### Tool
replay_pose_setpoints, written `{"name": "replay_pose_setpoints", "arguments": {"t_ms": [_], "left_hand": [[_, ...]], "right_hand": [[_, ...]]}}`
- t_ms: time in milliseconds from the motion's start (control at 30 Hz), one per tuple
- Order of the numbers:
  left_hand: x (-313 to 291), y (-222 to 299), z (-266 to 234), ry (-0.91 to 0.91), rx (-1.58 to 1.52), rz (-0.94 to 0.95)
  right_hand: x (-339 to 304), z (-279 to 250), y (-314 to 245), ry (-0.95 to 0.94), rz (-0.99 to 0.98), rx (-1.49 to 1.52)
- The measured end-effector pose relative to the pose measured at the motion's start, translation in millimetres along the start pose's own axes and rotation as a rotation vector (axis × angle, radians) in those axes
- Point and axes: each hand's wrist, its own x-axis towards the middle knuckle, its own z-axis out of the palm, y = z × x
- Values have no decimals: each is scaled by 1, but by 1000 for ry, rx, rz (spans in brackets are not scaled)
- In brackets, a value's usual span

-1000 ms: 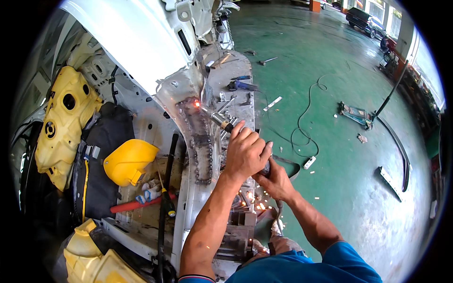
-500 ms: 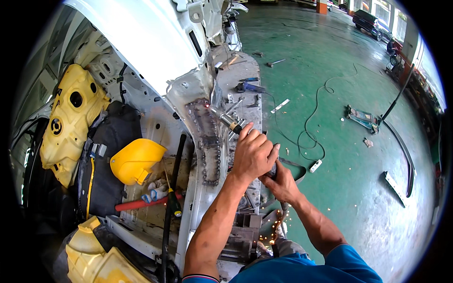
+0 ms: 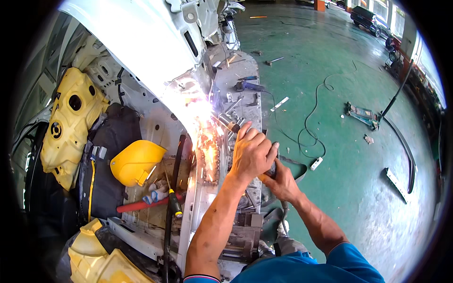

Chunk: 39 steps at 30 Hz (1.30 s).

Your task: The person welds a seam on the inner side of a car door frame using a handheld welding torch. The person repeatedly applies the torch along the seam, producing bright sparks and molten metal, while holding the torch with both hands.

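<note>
Your left hand (image 3: 254,152) wraps its fingers around the neck of the welding torch (image 3: 231,124), and your right hand (image 3: 284,183) curls its fingers around the handle just behind. The lead grip probably steadies the tip while the rear one bears the weight of the hose (image 3: 284,214) hanging below it. The torch's metal nozzle points ahead and left of your fingers, into a white glare on the car body (image 3: 125,35). That body is smooth, white, curved sheet metal; just left of your left-hand fingers, a bare strip (image 3: 209,165) is edged with lumpy dark beads, and orange sparks spray across it.

Farther left lies a yellow mask (image 3: 134,162), a rounded glossy shell, perhaps laid there to stay within reach. Nearer your fingers than the mask is a slim screwdriver (image 3: 175,203). Beyond your fingers, a blue grinder (image 3: 250,86) rests on the dull grey surface (image 3: 246,63).
</note>
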Motion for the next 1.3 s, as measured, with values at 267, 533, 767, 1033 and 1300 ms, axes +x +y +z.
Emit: {"name": "replay_pose_setpoints", "arguments": {"t_ms": [267,533,767,1033,1300], "left_hand": [[-3,2,3,14,0,15],[-4,4,2,-15,-10,-5],[-3,2,-2,-16,0,-8],[-3,0,0,-16,-4,-7],[-5,-1,2,-17,17,-16]], "right_hand": [[-3,2,5,34,-44,5],[-7,-1,0,28,-9,15],[-3,1,-2,20,0,-21],[-2,4,3,39,-57,17],[-2,4,7,44,-53,-51]]}}
